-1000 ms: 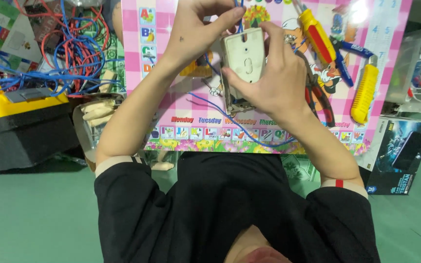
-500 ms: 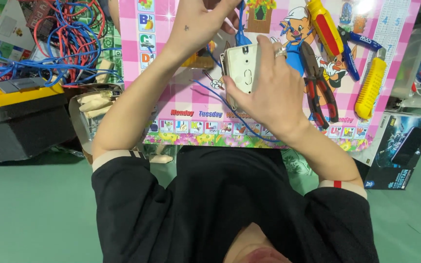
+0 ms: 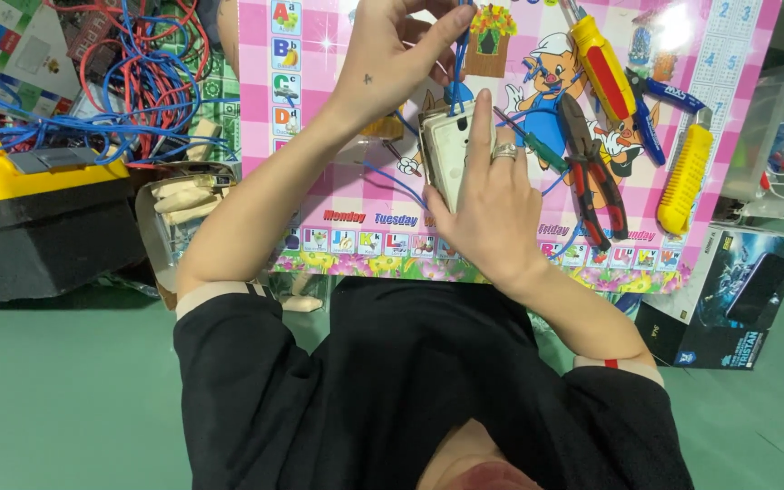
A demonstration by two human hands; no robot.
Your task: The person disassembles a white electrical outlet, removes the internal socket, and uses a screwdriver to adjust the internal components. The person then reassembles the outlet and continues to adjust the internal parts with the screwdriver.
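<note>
The right hand [image 3: 492,209] is closed around a cream switch plate [image 3: 451,150], holding it on edge over the pink mat [image 3: 319,181] with the forefinger laid along the plate's face and a ring on one finger. The left hand [image 3: 392,54] is just above the plate, its thumb and fingertips pinched on a blue wire [image 3: 458,63] that runs down to the top of the plate. More blue wire loops out from under the plate and across the mat toward the person's body. To the right of the plate on the mat lie a small green-handled screwdriver [image 3: 537,145], touching or nearly touching the right forefinger, then red-handled pliers [image 3: 592,181], a large screwdriver with a yellow and red handle [image 3: 602,68], a blue pen-like tool [image 3: 651,109] and a yellow utility knife [image 3: 685,177] near the mat's right edge. Off the mat's left edge there is a tangle of red and blue wires [image 3: 138,82], with a yellow and black toolbox [image 3: 38,218] below it and a clear tub of pale pieces [image 3: 179,213] between the toolbox and the mat. Off the mat's lower right corner a dark printed box [image 3: 728,299] rests on the green floor [image 3: 65,390].
</note>
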